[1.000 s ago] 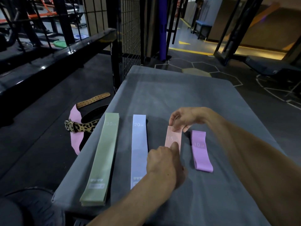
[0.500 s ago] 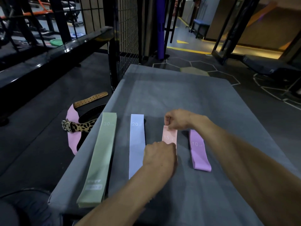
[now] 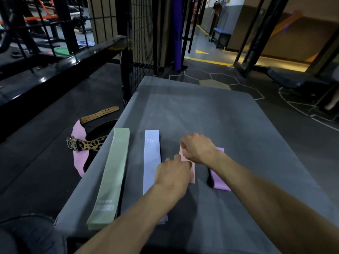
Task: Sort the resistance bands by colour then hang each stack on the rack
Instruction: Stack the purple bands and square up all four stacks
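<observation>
Several flat resistance bands lie side by side on a grey-covered table (image 3: 201, 110). From left: a long green band (image 3: 111, 176) marked 30, a pale blue band (image 3: 151, 160) marked 20, a short pink band (image 3: 191, 173), and a purple band (image 3: 219, 182). My left hand (image 3: 172, 173) rests with curled fingers on the near part of the pink band. My right hand (image 3: 198, 147) pinches the pink band's far end. Both hands cover most of that band, and my right forearm crosses the purple one.
On the floor left of the table lie a leopard-print belt (image 3: 88, 143), a black belt, a tan strap (image 3: 100, 114) and a pink piece. A black wire-mesh rack (image 3: 141, 39) stands beyond the table's far left corner. A dark bench sits far right.
My right hand has come nearer along the pink band, closing the gap to my left hand. The other bands lie as before.
</observation>
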`<action>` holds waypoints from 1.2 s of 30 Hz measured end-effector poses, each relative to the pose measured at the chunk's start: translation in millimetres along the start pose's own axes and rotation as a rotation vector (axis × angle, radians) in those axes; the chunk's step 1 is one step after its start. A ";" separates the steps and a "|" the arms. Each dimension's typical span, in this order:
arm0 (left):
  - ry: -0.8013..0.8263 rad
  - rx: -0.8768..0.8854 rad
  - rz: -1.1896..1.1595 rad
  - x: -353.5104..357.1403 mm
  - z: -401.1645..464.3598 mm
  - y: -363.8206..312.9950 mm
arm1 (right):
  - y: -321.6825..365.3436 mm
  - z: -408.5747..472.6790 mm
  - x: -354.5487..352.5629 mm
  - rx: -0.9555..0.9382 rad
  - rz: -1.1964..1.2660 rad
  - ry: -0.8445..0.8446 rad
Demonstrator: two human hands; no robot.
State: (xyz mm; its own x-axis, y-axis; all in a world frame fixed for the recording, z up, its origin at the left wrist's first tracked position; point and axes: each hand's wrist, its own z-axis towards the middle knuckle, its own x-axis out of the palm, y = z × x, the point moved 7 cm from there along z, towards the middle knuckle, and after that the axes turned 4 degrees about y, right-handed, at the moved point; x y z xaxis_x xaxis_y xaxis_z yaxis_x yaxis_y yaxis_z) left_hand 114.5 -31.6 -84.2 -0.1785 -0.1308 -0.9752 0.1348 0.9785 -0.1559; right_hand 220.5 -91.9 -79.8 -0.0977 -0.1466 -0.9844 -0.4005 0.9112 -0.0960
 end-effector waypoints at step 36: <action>0.144 0.097 -0.161 -19.2 -8.9 92.3 | 82.7 110.8 -22.9 -0.190 0.144 0.230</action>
State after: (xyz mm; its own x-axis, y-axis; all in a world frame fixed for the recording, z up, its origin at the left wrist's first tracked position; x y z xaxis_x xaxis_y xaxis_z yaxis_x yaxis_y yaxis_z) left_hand 121.8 62.6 -78.4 -0.3414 -0.2533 -0.9052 0.1850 0.9261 -0.3289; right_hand 290.5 29.5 -81.6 -0.3605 -0.1240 -0.9245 -0.5278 0.8443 0.0926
